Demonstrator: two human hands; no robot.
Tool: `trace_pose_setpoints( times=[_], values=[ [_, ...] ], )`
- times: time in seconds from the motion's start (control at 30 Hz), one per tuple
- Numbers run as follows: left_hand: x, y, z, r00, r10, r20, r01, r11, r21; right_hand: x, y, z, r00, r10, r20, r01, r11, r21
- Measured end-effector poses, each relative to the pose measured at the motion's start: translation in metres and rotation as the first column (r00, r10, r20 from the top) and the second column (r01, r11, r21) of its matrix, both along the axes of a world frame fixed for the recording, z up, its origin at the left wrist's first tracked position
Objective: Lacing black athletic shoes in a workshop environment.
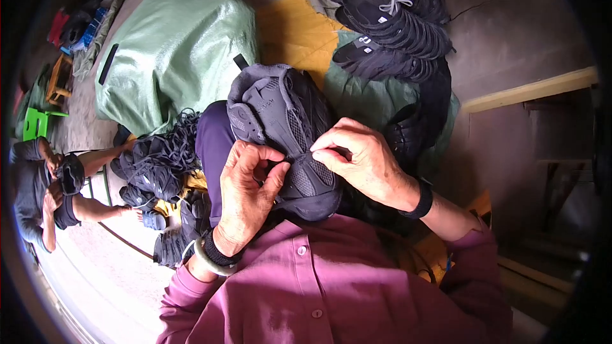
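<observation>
A dark grey and black sneaker upper (284, 111) lies across my lap, its collar opening pointing away from me and its toe close to my shirt. My left hand (247, 178) pinches thumb and forefinger together over the left side of its lacing area. Opposite it, my right hand (357, 156) makes a similar pinch at the right edge of the tongue. Between the two pinches a short stretch of dark shoelace (299, 154) seems to cross the shoe; its ends are hidden by my fingers.
Beyond stands a pale green woven sack (175, 44). Stacked black shoe uppers (395, 25) rest at the far right on green sacking. A pile of black uppers with laces (156, 165) lies left of my knee. Farther left sits another person (48, 185) holding a dark shoe.
</observation>
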State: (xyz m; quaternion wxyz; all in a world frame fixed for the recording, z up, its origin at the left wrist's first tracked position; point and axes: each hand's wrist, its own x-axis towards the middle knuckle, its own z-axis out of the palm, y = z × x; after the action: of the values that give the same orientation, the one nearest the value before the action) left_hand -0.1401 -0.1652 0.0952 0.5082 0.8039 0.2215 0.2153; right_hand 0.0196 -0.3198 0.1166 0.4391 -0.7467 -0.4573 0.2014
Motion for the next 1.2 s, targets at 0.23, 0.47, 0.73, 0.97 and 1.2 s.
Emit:
trace_pose_setpoints(
  times=[0.23, 0.47, 0.73, 0.97, 1.2],
  values=[
    [0.006, -0.002, -0.014, 0.999, 0.037, 0.002, -0.037, 0.999, 0.011, -0.007, 0.003, -0.011, 0.997, -0.053, 0.060, 0.050, 0.998, 0.048],
    [0.009, 0.000, -0.020, 0.999, 0.044, -0.001, -0.044, 0.998, 0.038, -0.009, 0.003, -0.014, 0.989, -0.126, -0.070, 0.126, 0.992, -0.008],
    [0.011, -0.001, -0.021, 0.995, 0.096, -0.013, -0.096, 0.995, -0.020, -0.008, 0.008, -0.019, 0.992, -0.127, -0.028, 0.128, 0.989, 0.068],
    [0.013, -0.002, -0.020, 0.995, 0.101, -0.005, -0.101, 0.995, 0.012, -0.002, 0.006, -0.013, 0.997, -0.028, 0.074, 0.028, 1.000, 0.009],
    [0.013, -0.003, -0.020, 0.993, 0.118, -0.016, -0.118, 0.993, -0.026, 0.007, 0.011, -0.009, 0.990, 0.081, 0.118, -0.083, 0.997, 0.005]
  ],
)
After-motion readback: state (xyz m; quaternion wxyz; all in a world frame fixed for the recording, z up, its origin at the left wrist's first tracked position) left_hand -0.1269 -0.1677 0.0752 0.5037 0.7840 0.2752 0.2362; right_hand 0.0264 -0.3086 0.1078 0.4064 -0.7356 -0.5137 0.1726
